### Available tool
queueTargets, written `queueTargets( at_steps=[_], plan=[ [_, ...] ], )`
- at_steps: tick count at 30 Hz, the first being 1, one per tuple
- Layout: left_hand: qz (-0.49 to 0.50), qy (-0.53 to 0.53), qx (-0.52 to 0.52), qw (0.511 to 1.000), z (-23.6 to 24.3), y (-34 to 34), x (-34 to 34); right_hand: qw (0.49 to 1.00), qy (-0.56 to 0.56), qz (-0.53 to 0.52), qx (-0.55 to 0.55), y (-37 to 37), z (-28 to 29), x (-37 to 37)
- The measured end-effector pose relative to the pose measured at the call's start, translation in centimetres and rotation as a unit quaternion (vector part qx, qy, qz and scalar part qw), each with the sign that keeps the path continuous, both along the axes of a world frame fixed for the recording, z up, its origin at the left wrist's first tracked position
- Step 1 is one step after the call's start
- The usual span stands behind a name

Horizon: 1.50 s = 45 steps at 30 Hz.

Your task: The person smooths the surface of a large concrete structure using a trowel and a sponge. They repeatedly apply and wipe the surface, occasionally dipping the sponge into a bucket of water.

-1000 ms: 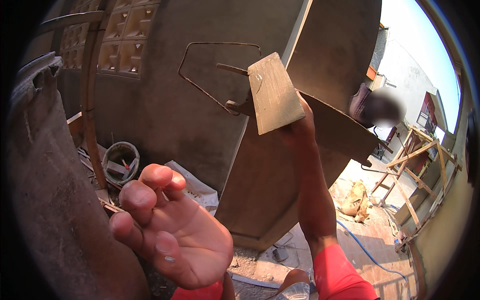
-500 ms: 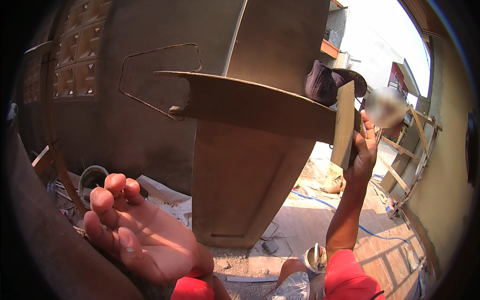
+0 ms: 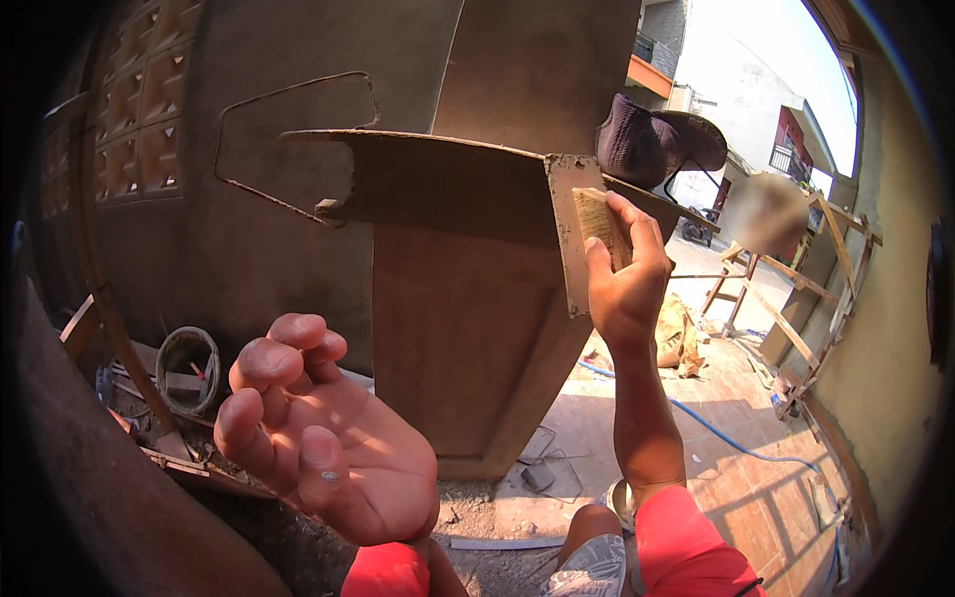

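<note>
A plastered grey wall (image 3: 259,199) fills the left and middle of the view, with a patterned block grille (image 3: 139,109) set into it at the upper left. In front of it stands a tall brown column (image 3: 468,368), and a flat, mortar-crusted ledge (image 3: 438,164) juts out from it at head height. A bent loop of rusty steel rod (image 3: 288,99) sticks out of the wall just left of the ledge. To the right, a tiled floor (image 3: 736,478) runs off toward a wooden trestle frame (image 3: 806,298), with a blue hose (image 3: 716,428) lying across the tiles. Low on the left, a coil of hose (image 3: 187,368) sits among scrap wood.

The left hand (image 3: 328,438) is raised close to the camera, palm up and empty, its fingers loosely curled and holding nothing. The right hand (image 3: 627,274) is lifted higher, at the right end of the ledge, closed around the wooden handle of a plastering float (image 3: 569,234). The float stands upright on edge, its flat mortar-smeared blade touching the ledge's end. A dark cap (image 3: 647,144) rests on top of the ledge just above that hand.
</note>
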<state>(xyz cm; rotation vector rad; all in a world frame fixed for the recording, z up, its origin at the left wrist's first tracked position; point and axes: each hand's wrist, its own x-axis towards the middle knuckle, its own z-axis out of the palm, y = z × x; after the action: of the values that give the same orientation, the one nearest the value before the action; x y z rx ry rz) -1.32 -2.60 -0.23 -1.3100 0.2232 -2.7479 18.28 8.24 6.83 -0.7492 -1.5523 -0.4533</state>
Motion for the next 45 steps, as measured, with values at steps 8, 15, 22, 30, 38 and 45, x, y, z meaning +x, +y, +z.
queueTargets(
  at_steps=[8,15,22,30,38,45],
  plan=[
    [0.012,0.016,0.021,1.000,-0.4,-1.2,-2.4,0.996,-0.026,-0.076,0.038,3.1,1.5,-3.7],
    [0.021,0.000,0.022,1.000,-0.6,-2.5,-3.2,0.995,-0.035,-0.007,0.089,8.1,8.0,-7.4],
    [0.000,0.011,0.016,1.000,-0.4,-3.2,-2.0,0.974,-0.001,0.104,0.200,5.0,17.3,-5.6],
    [0.010,0.015,0.014,1.000,-0.4,-2.9,-2.5,0.944,0.173,0.280,0.020,0.9,0.5,2.3],
    [0.060,0.008,-0.009,0.998,-0.4,-2.5,-1.7,0.969,0.199,0.148,0.014,5.7,-2.9,2.3],
    [0.049,0.010,0.008,0.999,-0.3,-2.3,-2.2,0.988,0.107,0.090,0.060,4.4,-2.9,-7.0]
  ],
)
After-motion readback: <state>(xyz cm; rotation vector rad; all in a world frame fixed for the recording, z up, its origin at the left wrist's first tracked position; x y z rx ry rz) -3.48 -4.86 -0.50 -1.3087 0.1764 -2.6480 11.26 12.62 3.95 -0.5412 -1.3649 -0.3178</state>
